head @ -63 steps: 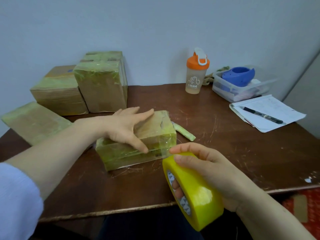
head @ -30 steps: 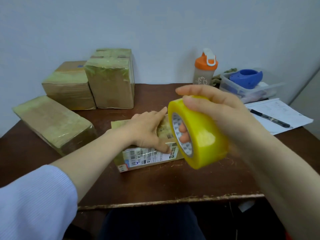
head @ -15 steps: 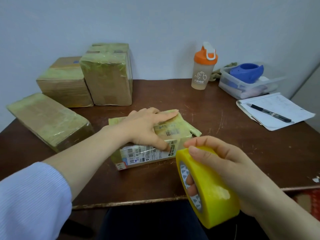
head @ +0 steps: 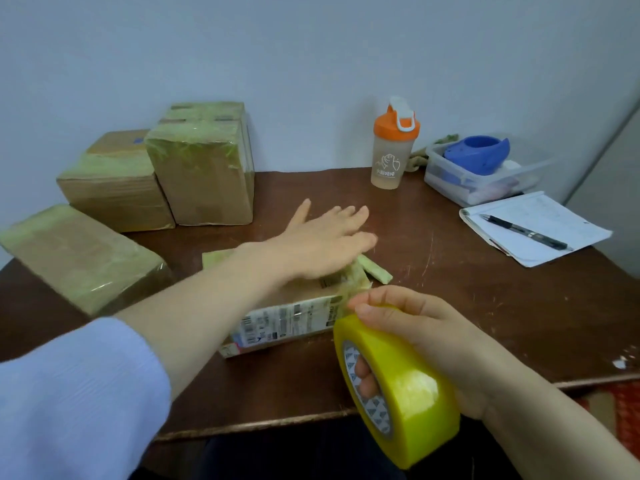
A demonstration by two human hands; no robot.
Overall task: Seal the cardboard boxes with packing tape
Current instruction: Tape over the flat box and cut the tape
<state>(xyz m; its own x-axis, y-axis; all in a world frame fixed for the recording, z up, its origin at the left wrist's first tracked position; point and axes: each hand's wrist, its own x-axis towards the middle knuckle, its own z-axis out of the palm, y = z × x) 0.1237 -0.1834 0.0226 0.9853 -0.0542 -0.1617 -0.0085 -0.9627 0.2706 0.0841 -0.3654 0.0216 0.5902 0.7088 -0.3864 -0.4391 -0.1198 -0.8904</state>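
- A pale wall stands behind a dark brown wooden table [head: 485, 323], which is scratched on its right part.
- Three sealed boxes [head: 204, 181], already wrapped in yellowish tape, stand at the far left. Two are against the wall and one lies nearer.
- The small box [head: 287, 317] lies in the middle, near the front edge, with a printed label on its near side. It looks light and rather stiff. Its taped skin is glossy, so it may slide when tape is pulled. A flat palm on the top, or a hold on the two short ends, seems the best.
- The tape roll [head: 401, 393], big and yellow, is just beside the near right corner of this box. It looks rigid and is best held through its core.
- The right hand [head: 426, 344] grips the roll, with some fingers inside the core and the others over the outside.
- The left hand [head: 325, 240] is flat, fingers straight, over the far top of the small box. It is blurred, so contact is not sure.
- A shaker bottle [head: 393, 147] and a pen [head: 526, 232] are at the far right.
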